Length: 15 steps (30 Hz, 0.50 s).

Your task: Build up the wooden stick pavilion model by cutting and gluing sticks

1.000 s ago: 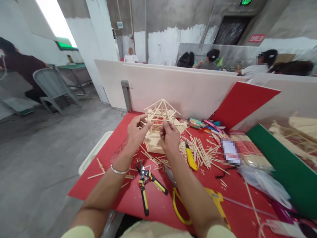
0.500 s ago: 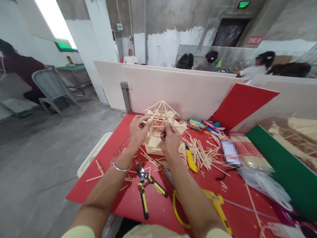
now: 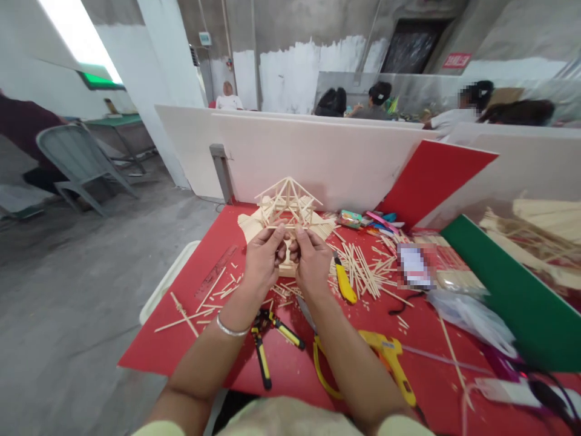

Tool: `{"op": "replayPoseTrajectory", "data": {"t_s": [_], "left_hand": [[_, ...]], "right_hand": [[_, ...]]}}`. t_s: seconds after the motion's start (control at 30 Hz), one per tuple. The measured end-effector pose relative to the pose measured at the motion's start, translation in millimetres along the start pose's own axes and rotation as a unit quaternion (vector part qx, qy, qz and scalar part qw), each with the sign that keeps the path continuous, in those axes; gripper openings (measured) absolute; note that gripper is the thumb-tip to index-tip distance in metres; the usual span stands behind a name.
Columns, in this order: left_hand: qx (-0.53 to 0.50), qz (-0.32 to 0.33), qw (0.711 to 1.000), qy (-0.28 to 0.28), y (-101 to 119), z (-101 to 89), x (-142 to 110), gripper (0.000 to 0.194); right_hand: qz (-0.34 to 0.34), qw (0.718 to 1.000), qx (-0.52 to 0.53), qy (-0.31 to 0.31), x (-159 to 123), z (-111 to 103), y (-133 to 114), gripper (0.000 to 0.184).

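Note:
A small house model of thin wooden sticks point(image 3: 287, 206) stands at the far side of the red table top point(image 3: 181, 327). My left hand point(image 3: 264, 259) and my right hand point(image 3: 310, 260) meet right in front of it. Together their fingertips pinch one thin wooden stick point(image 3: 285, 227), held level against the model's near side. A silver bracelet point(image 3: 229, 330) circles my left wrist. Loose sticks point(image 3: 363, 272) lie scattered to the right of my hands.
Yellow-handled pliers point(image 3: 263, 339), scissors with yellow loops point(image 3: 320, 357), a yellow utility knife point(image 3: 344, 281) and a yellow glue gun point(image 3: 393, 363) lie near my forearms. White partition boards point(image 3: 327, 160), a red board point(image 3: 431, 178) and a green board point(image 3: 512, 290) border the table. People sit beyond; a grey chair point(image 3: 75, 160) stands left.
My hands have drawn closer together in front of the model, now pinching a stick between them. The view has shifted slightly, so the model sits higher and more to the left.

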<state>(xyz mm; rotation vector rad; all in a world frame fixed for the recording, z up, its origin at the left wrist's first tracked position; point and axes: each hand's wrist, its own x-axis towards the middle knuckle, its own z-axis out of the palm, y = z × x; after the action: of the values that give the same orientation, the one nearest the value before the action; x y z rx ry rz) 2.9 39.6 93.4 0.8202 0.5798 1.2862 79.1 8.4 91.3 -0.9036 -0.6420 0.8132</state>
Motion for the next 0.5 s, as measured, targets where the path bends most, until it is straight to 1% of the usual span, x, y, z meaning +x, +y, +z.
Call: {"op": "replayPoseTrajectory", "data": {"t_s": [0.1,0.2,0.33,0.4,0.5], "left_hand": [[-0.027,-0.011,0.999,-0.02,-5,5.9,-12,0.038],[-0.019,-0.019,0.999,-0.027,-15,2.6,-20,0.035],[0.0,-0.012,1.0,-0.017,-29,-6.9,-27,0.032],[0.011,-0.011,1.0,-0.005,-33,-9.8,-31,0.033],[0.028,-0.004,0.999,0.017,-35,-9.8,-38,0.033]], "right_hand": [[0.015,0.999,-0.007,-0.031,-15,-14,-5,0.026],[0.044,0.997,-0.027,-0.05,-25,-34,-4,0.026],[0.062,0.995,-0.069,-0.035,-34,-57,-2,0.03],[0.064,0.994,-0.081,-0.033,-37,-62,-2,0.031],[0.052,0.993,-0.099,-0.038,-41,-63,-4,0.03]]}}
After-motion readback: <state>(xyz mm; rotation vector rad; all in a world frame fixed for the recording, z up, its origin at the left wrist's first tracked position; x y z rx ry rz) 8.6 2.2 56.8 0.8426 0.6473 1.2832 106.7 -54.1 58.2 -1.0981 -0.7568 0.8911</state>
